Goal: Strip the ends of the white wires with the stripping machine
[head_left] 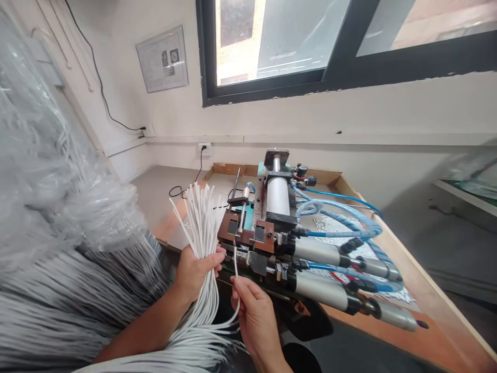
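My left hand (197, 272) is wrapped round a thick bundle of white cables (205, 223), whose ends fan out upward. Between the thumb and fingers of my right hand (252, 305) is pinched a single white cable (236, 261). Its tip points up at the front of a pneumatic machine (277, 197), near the brown blocks (264, 235); whether it touches them I cannot tell. The lower lengths of the cables curve down across the bottom of the view.
Large cable bundles under clear plastic (77, 191) fill the left side. Silver cylinders (318, 251) with blue hoses (349, 207) extend right over a wooden-edged tray (438, 305) holding scattered white pieces. A window (272, 85) is above.
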The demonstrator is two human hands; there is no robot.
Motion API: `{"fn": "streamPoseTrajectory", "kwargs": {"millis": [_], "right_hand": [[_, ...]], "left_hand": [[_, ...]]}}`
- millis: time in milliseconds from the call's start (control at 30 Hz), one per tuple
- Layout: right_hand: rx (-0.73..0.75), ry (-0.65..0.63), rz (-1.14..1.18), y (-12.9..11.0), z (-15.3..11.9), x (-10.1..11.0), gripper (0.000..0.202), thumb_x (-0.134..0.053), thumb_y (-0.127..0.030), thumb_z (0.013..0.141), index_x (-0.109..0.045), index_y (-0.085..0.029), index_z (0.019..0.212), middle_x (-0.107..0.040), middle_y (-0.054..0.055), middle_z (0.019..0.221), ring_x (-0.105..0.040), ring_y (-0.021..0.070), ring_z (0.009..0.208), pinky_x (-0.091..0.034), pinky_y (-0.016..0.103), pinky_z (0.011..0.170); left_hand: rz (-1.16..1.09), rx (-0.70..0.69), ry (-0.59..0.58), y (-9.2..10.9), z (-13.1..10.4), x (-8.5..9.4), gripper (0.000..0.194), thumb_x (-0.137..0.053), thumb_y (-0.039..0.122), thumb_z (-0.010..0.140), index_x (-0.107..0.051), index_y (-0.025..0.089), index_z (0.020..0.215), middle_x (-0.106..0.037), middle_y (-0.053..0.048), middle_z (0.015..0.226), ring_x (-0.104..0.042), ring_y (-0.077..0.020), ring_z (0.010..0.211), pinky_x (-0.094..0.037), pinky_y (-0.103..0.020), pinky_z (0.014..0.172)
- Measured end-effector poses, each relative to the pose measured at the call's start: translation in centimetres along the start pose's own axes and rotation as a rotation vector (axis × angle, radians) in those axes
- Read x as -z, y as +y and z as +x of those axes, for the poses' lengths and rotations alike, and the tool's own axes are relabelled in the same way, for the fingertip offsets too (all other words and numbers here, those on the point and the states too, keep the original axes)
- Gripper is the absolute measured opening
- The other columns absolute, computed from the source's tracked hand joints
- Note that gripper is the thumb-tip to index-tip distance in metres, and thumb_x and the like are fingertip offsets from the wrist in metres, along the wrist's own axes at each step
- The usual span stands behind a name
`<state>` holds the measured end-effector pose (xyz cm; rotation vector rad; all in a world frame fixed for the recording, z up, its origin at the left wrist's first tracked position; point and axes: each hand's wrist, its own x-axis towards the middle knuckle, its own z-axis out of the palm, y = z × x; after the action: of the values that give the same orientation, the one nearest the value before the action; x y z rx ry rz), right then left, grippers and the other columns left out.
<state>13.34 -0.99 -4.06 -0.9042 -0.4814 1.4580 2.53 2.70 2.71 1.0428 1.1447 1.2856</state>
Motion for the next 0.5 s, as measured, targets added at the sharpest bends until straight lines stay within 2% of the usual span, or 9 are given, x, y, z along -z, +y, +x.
{"fn": "streamPoseTrajectory", "kwargs": {"millis": [167, 267, 400, 433, 500], "right_hand": [[0.047, -0.136, -0.308, 0.0, -1.6, 0.6, 0.023, -0.066, -0.037, 0.067, -0.065, -0.014, 0.064, -0.046, -0.003, 0.049, -0.034, 0.0083, 0.045, -0.026, 0.021, 0.043], [0.122, -0.175, -0.454, -0.5, -2.7, 0.6, 0.024, -0.063, -0.038, 0.070, -0.063, -0.016, 0.061, -0.048, -0.002, 0.051, -0.039, 0.0109, 0.049, -0.032, 0.023, 0.049], [0.218, -0.134, -0.579, -0.7, -4.1, 1.2, 0.025, -0.063, -0.037, 0.068, -0.061, -0.017, 0.053, -0.052, 0.000, 0.052, -0.045, 0.0144, 0.053, -0.037, 0.024, 0.053], [0.221, -0.103, -0.578, -0.6, -4.2, 1.4, 0.025, -0.063, -0.038, 0.068, -0.062, -0.017, 0.054, -0.053, 0.000, 0.052, -0.045, 0.0142, 0.052, -0.037, 0.024, 0.052], [0.229, -0.044, -0.556, -0.2, -4.3, 1.8, 0.023, -0.063, -0.038, 0.067, -0.064, -0.017, 0.057, -0.054, 0.000, 0.052, -0.045, 0.0135, 0.050, -0.037, 0.024, 0.049]], "left_hand": [[0.048, -0.059, -0.018, -0.5, -0.3, 0.1, 0.015, -0.067, 0.024, 0.061, -0.064, 0.011, 0.070, -0.055, 0.002, 0.050, -0.046, -0.0086, 0.041, -0.037, -0.020, 0.041], [0.135, -0.152, 0.055, -0.1, -0.3, 0.6, 0.009, -0.066, 0.020, 0.060, -0.061, 0.013, 0.063, -0.053, 0.003, 0.048, -0.046, -0.0089, 0.041, -0.038, -0.021, 0.043], [0.241, -0.283, 0.280, 0.6, 0.4, 1.9, 0.010, -0.067, 0.020, 0.059, -0.060, 0.015, 0.062, -0.056, 0.003, 0.051, -0.050, -0.0113, 0.046, -0.042, -0.023, 0.049], [0.237, -0.283, 0.297, 0.6, 0.4, 2.1, 0.010, -0.067, 0.022, 0.059, -0.060, 0.015, 0.062, -0.055, 0.003, 0.050, -0.050, -0.0114, 0.045, -0.042, -0.023, 0.049], [0.181, -0.229, 0.246, 0.3, 0.3, 2.3, 0.012, -0.067, 0.024, 0.059, -0.061, 0.014, 0.063, -0.055, 0.003, 0.049, -0.049, -0.0113, 0.044, -0.042, -0.023, 0.047]]}}
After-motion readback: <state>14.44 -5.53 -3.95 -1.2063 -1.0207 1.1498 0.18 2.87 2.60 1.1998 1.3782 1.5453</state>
